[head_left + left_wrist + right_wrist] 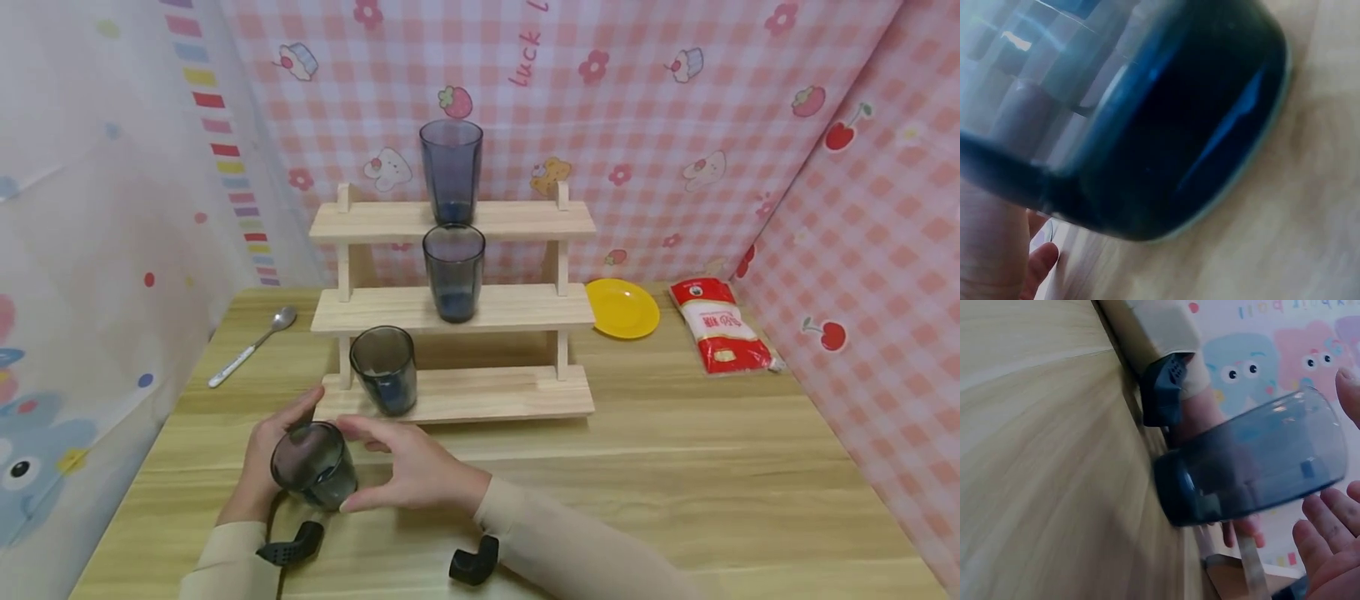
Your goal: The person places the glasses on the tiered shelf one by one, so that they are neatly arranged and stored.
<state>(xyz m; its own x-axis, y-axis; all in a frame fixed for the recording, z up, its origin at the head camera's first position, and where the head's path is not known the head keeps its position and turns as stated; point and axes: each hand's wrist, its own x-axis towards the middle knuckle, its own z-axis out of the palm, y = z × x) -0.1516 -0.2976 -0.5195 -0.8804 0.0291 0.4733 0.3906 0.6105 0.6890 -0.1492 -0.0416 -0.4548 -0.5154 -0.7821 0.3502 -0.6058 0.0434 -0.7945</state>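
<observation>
In the head view a tinted drinking glass [315,467] is between the two hands at the front left. My left hand [264,454] grips it from its left side. The right wrist view shows this glass [1254,465] upright, its base just over the table. Behind it, the left hand is partly hidden. My right hand [416,462] is spread at the glass's right side, its fingers [1329,531] and thumb apart from it. Up close, the left wrist view shows the thick dark base of the glass [1179,125].
Behind the hands stands a three-tier wooden shelf [510,392]. Similar glasses are on its lower [386,375], middle [455,275] and top [452,171] tiers. A spoon [255,346] lies left; a yellow plate [626,308] and a red-white packet [720,325] lie right.
</observation>
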